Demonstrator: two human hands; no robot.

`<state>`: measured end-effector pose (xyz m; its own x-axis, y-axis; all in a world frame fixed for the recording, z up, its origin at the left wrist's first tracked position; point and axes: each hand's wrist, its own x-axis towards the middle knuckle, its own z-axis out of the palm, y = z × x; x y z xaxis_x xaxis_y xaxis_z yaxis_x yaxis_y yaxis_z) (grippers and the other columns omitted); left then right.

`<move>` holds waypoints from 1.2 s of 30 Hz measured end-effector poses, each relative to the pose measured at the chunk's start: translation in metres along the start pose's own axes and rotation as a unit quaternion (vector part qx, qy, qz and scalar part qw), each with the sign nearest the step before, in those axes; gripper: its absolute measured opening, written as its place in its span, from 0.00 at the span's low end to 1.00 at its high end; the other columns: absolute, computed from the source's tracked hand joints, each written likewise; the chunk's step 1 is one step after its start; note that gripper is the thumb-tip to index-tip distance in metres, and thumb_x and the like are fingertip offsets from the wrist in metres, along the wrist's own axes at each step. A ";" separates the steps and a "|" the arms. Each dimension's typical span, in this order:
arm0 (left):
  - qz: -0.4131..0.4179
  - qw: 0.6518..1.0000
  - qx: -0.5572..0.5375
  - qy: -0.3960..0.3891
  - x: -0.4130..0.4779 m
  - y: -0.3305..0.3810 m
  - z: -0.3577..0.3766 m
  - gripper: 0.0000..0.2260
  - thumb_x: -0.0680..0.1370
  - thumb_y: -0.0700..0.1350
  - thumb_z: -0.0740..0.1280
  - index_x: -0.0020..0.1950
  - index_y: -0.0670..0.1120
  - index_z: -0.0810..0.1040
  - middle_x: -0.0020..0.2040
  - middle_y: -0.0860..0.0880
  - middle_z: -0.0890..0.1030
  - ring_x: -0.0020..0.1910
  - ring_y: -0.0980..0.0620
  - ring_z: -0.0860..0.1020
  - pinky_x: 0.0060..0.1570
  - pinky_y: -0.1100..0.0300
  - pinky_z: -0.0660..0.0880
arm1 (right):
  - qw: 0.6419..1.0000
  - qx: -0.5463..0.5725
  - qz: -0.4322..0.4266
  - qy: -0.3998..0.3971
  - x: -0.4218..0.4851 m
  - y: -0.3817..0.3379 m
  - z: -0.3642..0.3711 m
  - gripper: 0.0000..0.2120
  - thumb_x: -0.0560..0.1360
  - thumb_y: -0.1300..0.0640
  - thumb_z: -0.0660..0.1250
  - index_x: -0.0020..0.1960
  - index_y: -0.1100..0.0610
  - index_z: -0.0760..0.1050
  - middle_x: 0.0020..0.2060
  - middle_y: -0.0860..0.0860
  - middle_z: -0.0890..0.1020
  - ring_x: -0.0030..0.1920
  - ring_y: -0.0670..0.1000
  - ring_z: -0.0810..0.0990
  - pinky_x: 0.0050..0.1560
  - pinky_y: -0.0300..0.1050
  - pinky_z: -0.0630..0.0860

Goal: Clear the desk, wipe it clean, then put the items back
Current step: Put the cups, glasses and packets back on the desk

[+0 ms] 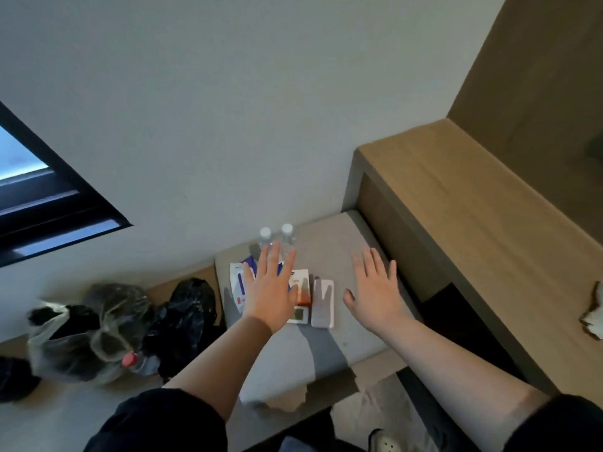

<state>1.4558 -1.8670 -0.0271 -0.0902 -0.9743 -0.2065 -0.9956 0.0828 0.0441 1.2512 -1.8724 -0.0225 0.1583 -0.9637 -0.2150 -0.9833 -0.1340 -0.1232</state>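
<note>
A grey cushioned seat (329, 340) carries the items: two clear bottles with white caps (287, 234) at its far edge, a white wipes pack with blue print (237, 282), a white and orange box (301, 285), a small white device (297, 316) and a white phone-like slab (323, 303). My left hand (270, 288) hovers flat over the pack and box with its fingers spread, holding nothing. My right hand (375, 288) is spread above the bare right part of the seat. The wooden desk (473, 203) stands to the right, with a crumpled white cloth (594, 316) at its near right edge.
Black and clear plastic bags (114, 327) lie on the floor to the left, with a red-capped bottle (130, 359) among them. A dark-framed window (42, 197) sits in the white wall. A shoe (383, 442) shows at the bottom.
</note>
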 end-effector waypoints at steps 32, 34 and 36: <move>-0.158 0.865 -0.459 -0.128 0.244 -0.120 0.160 0.31 0.70 0.38 0.76 0.69 0.51 0.68 0.57 0.52 0.78 0.61 0.51 0.76 0.55 0.63 0.70 | 0.869 0.455 0.162 -0.108 0.280 -0.088 0.151 0.39 0.65 0.62 0.79 0.71 0.54 0.65 0.58 0.50 0.76 0.55 0.49 0.76 0.42 0.28 0.72; -0.154 0.868 -0.459 -0.107 0.245 -0.117 0.161 0.26 0.70 0.39 0.77 0.62 0.52 0.70 0.53 0.54 0.78 0.56 0.53 0.77 0.49 0.68 0.69 | 0.876 0.444 0.164 -0.091 0.282 -0.087 0.158 0.37 0.64 0.60 0.80 0.68 0.51 0.67 0.56 0.50 0.78 0.53 0.50 0.78 0.44 0.33 0.75; -0.146 0.877 -0.448 -0.094 0.247 -0.115 0.158 0.24 0.69 0.42 0.78 0.60 0.50 0.71 0.53 0.53 0.80 0.53 0.54 0.78 0.48 0.67 0.69 | 0.887 0.423 0.167 -0.079 0.284 -0.084 0.158 0.34 0.63 0.59 0.79 0.65 0.50 0.69 0.54 0.49 0.79 0.53 0.51 0.78 0.53 0.43 0.77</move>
<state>1.5442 -2.0844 -0.2380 0.0789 -0.8672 -0.4916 -0.5646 -0.4453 0.6949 1.3930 -2.0988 -0.2261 -0.0535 -0.8636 -0.5013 -0.5695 0.4388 -0.6950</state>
